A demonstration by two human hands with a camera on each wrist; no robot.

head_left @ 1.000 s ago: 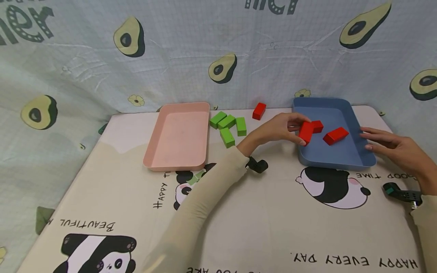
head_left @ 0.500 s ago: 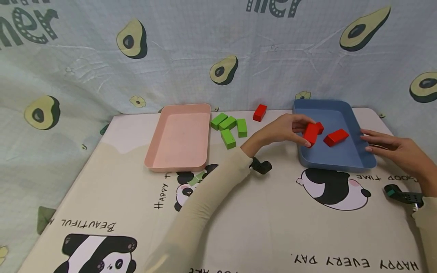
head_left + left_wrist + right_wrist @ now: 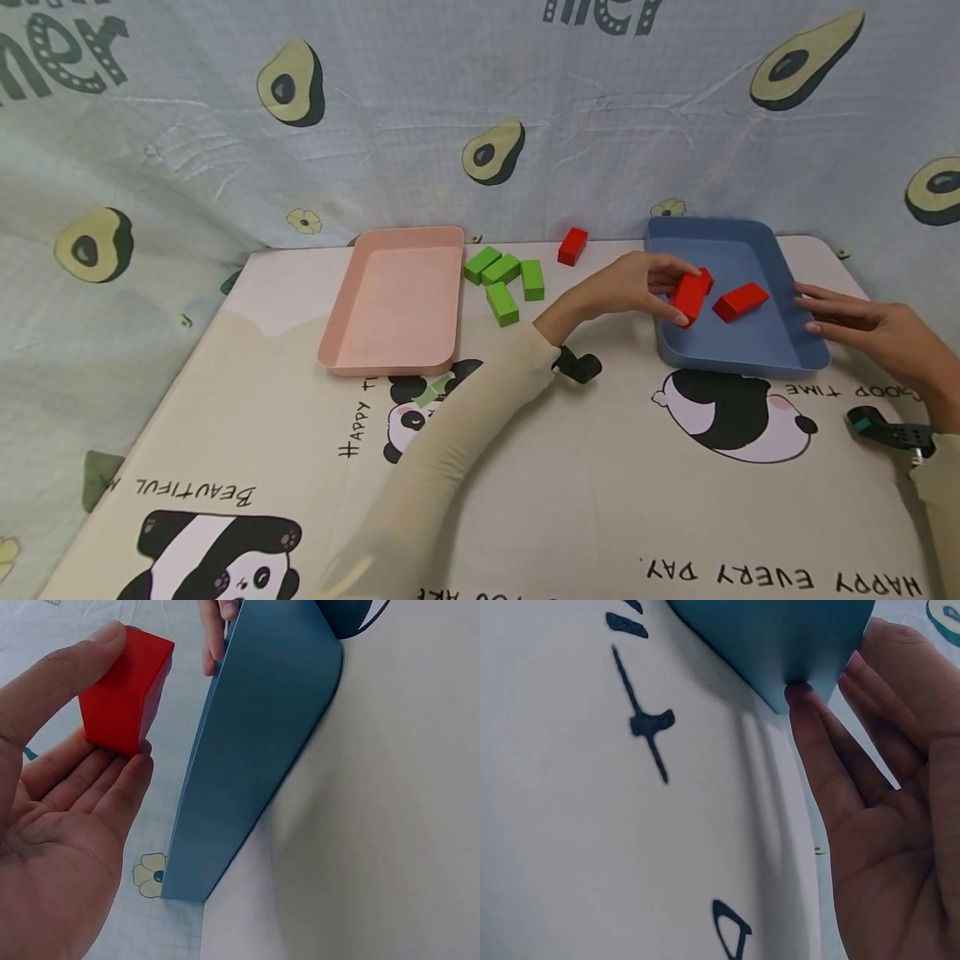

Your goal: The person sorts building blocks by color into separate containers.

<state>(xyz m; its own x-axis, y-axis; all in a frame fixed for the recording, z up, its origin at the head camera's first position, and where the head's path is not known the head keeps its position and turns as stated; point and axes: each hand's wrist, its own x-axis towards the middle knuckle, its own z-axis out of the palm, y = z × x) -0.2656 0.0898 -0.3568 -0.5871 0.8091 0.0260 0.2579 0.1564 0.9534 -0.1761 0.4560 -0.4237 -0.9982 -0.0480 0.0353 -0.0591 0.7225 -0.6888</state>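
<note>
My left hand pinches a red block between thumb and fingertips, over the left part of the blue tray. The left wrist view shows the thumb on top of that red block and the fingers beneath it, beside the tray wall. In the tray lie a second red block and another red block, the latter partly hidden behind the held one. My right hand has its fingers extended against the tray's right side. In the right wrist view, the fingertips touch the tray's outer wall.
A pink tray stands at the left. Several green blocks lie between the trays, with a red block near the table's back edge. A printed cloth hangs behind the table.
My left hand has moved slightly right with the red block, farther over the blue tray, and the block now covers more of the one behind it. My right hand stays at the tray's side.
</note>
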